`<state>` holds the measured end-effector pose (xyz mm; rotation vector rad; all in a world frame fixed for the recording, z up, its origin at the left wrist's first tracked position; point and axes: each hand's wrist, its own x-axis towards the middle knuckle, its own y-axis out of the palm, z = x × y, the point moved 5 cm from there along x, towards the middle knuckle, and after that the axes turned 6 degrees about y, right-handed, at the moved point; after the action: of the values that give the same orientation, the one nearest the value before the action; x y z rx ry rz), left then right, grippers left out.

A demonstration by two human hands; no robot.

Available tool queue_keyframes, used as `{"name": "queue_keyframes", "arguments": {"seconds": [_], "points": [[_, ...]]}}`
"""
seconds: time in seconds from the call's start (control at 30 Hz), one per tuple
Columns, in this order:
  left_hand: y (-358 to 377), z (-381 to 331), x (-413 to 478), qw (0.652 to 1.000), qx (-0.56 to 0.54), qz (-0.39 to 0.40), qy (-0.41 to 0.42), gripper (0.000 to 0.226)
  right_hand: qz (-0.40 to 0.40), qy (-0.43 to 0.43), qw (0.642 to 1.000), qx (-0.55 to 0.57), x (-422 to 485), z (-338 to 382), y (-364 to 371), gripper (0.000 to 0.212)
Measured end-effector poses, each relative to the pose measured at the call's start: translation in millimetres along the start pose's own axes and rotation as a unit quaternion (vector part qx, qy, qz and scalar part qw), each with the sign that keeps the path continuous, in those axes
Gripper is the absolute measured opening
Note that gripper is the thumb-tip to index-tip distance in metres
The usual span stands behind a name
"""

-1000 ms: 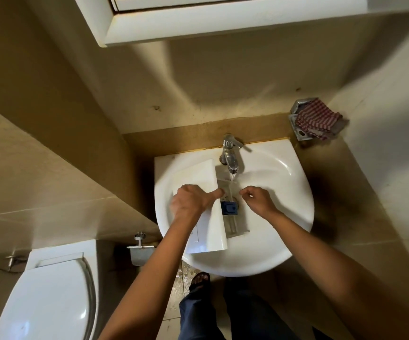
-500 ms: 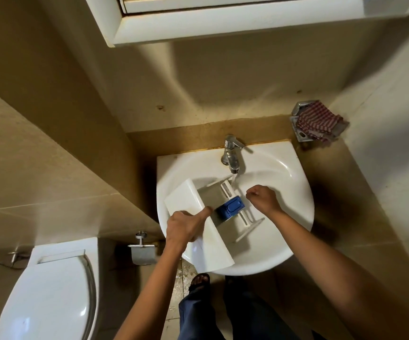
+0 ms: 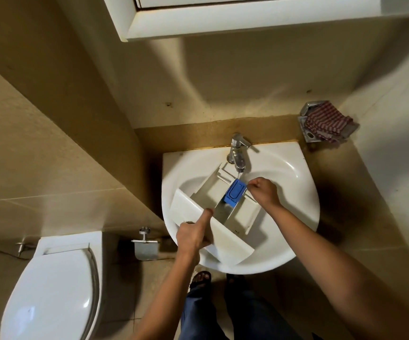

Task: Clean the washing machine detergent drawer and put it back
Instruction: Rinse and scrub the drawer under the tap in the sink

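Observation:
The white detergent drawer (image 3: 245, 212) lies tilted in the white sink (image 3: 294, 182), its compartments facing up, with a blue insert (image 3: 234, 192) in the middle one. Its far end sits under the chrome tap (image 3: 239, 153), from which water runs. My left hand (image 3: 194, 233) grips the drawer's wide front panel, thumb laid over its top edge. My right hand (image 3: 263, 191) holds the drawer's right side wall beside the blue insert, fingers curled.
A red-and-white checked cloth (image 3: 327, 122) lies on a metal soap holder at the right of the sink. A toilet (image 3: 51, 285) stands at the lower left, a paper holder (image 3: 145, 247) beside it. A white cabinet (image 3: 247, 18) hangs overhead. My sandalled feet are below the sink.
The drawer has turned from standing on its edge to lying with its compartments up, and its far end has swung under the running tap. Both hands kept their hold.

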<state>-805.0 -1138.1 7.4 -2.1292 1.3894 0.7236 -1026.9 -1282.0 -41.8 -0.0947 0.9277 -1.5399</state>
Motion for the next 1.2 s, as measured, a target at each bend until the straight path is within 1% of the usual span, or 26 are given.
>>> {"name": "queue_keyframes", "arguments": {"seconds": [0.1,0.17,0.2,0.27,0.33,0.37,0.47,0.5,0.6,0.63,0.7,0.8,0.83,0.97,1.03,1.1,1.13,1.2], "points": [[10,10,-8,0.998,-0.052,-0.022,0.001,0.067,-0.056,-0.004,0.996,0.069,2,7,-10,0.020],[17,15,-8,0.996,-0.087,-0.033,-0.005,0.067,-0.082,0.002,0.991,0.108,5,10,-15,0.023],[21,17,-7,0.994,-0.105,-0.034,-0.007,0.064,-0.083,0.012,0.988,0.127,7,11,-16,0.026],[27,17,-4,0.991,-0.130,-0.040,-0.006,0.063,-0.056,0.044,0.985,0.158,13,11,-12,0.035],[31,21,-1,0.989,-0.142,-0.040,-0.008,0.067,-0.026,0.077,0.983,0.167,17,10,-7,0.042],[33,24,0,0.988,-0.147,-0.038,-0.009,0.065,-0.022,0.084,0.983,0.164,19,9,-6,0.044],[38,39,-3,0.986,-0.165,-0.014,-0.013,0.048,-0.044,0.078,0.984,0.152,22,8,-8,0.046],[39,43,-6,0.986,-0.164,-0.004,-0.017,0.048,-0.054,0.073,0.985,0.148,22,7,-8,0.046],[46,54,-9,0.986,-0.158,0.022,-0.040,0.062,-0.072,0.053,0.984,0.151,19,5,-10,0.046],[49,56,-9,0.984,-0.168,0.028,-0.051,0.063,-0.074,0.046,0.983,0.162,18,6,-10,0.046],[53,59,-7,0.975,-0.208,0.034,-0.073,0.057,-0.072,0.033,0.979,0.188,18,11,-11,0.046],[61,55,-7,0.952,-0.293,0.034,-0.089,0.039,-0.054,0.009,0.976,0.212,21,24,-12,0.045],[64,53,-7,0.944,-0.315,0.039,-0.093,0.038,-0.041,0.001,0.975,0.220,22,30,-11,0.045],[73,47,-4,0.918,-0.377,0.049,-0.112,0.061,0.032,0.003,0.968,0.250,29,47,-1,0.055],[77,48,0,0.911,-0.393,0.039,-0.117,0.057,0.059,0.005,0.968,0.246,29,48,1,0.062],[78,49,3,0.907,-0.405,0.025,-0.112,0.050,0.072,-0.003,0.971,0.228,28,45,-1,0.064],[79,49,5,0.906,-0.410,0.021,-0.106,0.050,0.068,-0.003,0.974,0.214,27,43,-2,0.062],[81,49,7,0.900,-0.425,0.017,-0.097,0.053,0.052,0.020,0.980,0.194,27,33,-5,0.050]]}}
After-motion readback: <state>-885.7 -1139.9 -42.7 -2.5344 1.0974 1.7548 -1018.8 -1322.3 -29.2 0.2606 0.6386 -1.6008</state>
